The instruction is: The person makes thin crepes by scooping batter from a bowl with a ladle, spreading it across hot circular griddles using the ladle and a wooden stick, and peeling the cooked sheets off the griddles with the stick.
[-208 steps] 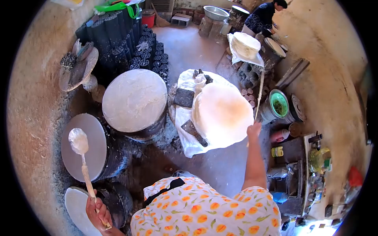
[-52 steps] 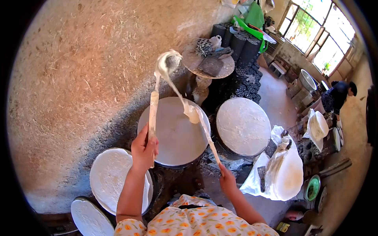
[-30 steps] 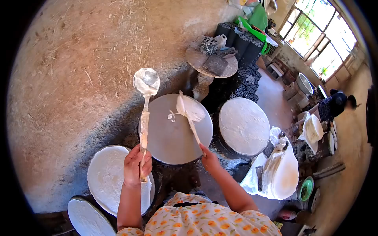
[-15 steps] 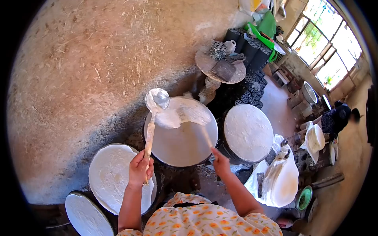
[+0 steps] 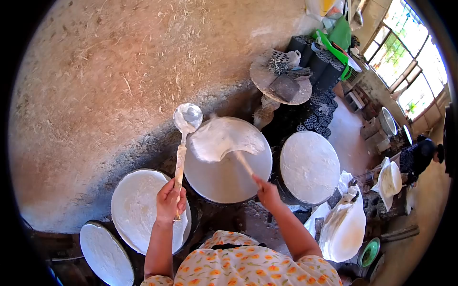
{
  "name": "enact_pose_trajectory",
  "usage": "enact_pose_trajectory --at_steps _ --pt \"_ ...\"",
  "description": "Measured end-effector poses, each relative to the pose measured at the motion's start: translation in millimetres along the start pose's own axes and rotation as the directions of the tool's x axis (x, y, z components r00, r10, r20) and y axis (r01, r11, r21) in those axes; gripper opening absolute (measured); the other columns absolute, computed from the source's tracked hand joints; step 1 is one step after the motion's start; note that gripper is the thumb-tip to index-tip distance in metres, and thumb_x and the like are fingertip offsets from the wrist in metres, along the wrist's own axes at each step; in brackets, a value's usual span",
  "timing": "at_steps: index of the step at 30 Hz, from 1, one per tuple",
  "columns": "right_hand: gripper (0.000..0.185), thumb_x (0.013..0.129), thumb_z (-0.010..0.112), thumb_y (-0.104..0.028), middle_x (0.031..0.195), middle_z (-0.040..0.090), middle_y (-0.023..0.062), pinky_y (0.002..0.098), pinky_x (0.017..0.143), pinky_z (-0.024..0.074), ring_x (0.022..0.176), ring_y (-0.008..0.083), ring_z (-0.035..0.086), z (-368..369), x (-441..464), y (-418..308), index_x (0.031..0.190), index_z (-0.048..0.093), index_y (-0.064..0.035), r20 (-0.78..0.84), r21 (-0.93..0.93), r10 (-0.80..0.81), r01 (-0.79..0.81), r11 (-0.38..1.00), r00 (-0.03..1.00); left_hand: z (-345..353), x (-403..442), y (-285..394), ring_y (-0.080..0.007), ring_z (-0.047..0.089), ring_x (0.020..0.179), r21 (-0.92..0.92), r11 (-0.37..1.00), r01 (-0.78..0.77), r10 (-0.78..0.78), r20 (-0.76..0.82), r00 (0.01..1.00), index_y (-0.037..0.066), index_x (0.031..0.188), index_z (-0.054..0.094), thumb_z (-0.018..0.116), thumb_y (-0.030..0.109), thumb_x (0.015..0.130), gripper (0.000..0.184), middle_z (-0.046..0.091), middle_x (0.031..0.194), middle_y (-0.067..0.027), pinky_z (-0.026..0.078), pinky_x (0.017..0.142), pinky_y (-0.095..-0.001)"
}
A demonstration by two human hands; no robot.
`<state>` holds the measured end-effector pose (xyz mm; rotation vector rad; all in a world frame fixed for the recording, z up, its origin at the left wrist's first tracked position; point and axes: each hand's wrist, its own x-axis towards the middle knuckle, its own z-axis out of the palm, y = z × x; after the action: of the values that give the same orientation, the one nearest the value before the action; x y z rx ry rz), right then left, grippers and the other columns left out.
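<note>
My left hand [image 5: 170,201] is wrapped round the wooden handle of a ladle [image 5: 187,118]. The ladle points away from me, its bowl coated with white batter and held over the rim of the middle round griddle [image 5: 226,186]. My right hand [image 5: 266,191] grips a wooden-handled spreader [image 5: 244,163], whose far end meets the white batter [image 5: 222,138] on that griddle; the head is blurred and cannot be made out. Batter covers the griddle's far part, while the near part shows a smooth, paler grey surface.
White rounds lie on griddles at right [image 5: 310,167], left [image 5: 143,209] and lower left [image 5: 106,255]. A stack of thin flatbreads [image 5: 342,226] sits lower right. Beyond stand a round stand [image 5: 281,78], black coal briquettes [image 5: 320,66] and another person [image 5: 417,157] near the window.
The batter has a deeper curved hollow on its near side where the spreader meets it. My view has turned slightly, shifting the far things right. Both hands keep their grip.
</note>
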<state>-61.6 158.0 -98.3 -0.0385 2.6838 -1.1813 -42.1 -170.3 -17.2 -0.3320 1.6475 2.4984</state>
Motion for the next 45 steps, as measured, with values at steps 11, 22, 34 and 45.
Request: enact_pose_trajectory --at_steps 11,22,34,45 --pt "0.055 0.076 0.046 0.007 0.1 0.065 0.0188 0.0269 0.08 0.0464 0.089 0.0237 0.064 -23.1 12.2 38.3 0.126 0.056 -0.0149 0.211 0.124 -0.142 0.118 0.985 0.967 15.4 -21.7 9.4 -0.0067 0.039 0.039 0.063 0.997 -0.036 0.045 -0.141 0.989 0.0 0.088 0.05 0.039 0.006 0.094 0.014 0.045 0.061 -0.0019 0.033 0.033 -0.0208" --pt "0.052 0.075 0.048 0.006 0.108 0.064 0.0184 0.0273 0.083 0.0454 0.098 0.0184 0.062 -60.2 16.9 26.3 0.122 0.059 -0.0132 0.323 0.161 -0.199 0.154 0.975 0.925 29.2 -37.7 1.7 -0.007 0.039 0.039 0.075 0.997 -0.02 0.034 -0.2 0.979 0.001 0.091 0.051 0.039 0.006 0.094 0.014 0.045 0.061 -0.0018 0.033 0.034 -0.0215" --pt "0.054 0.074 0.047 0.008 0.11 0.065 0.0142 0.0256 0.086 0.0445 0.093 0.0161 0.061 -87.4 31.3 35.1 0.123 0.058 -0.0127 0.536 0.106 -0.067 0.012 0.994 0.842 42.8 -68.5 -4.1 -0.0078 0.039 0.039 0.107 0.992 -0.071 0.1 -0.3 0.949 -0.001 0.089 0.05 0.039 0.009 0.095 0.016 0.044 0.059 -0.0029 0.034 0.034 -0.0218" --pt "0.056 0.07 0.048 0.008 0.11 0.065 0.0145 0.0249 0.084 0.0437 0.094 0.0176 0.061 -117.2 35.9 53.2 0.121 0.06 -0.0125 0.606 0.05 -0.127 0.122 0.991 0.785 65.2 -85.5 -13.1 -0.0075 0.038 0.039 0.124 0.99 -0.066 0.106 -0.351 0.93 -0.001 0.089 0.05 0.04 0.008 0.094 0.014 0.044 0.06 -0.0022 0.033 0.033 -0.0214"
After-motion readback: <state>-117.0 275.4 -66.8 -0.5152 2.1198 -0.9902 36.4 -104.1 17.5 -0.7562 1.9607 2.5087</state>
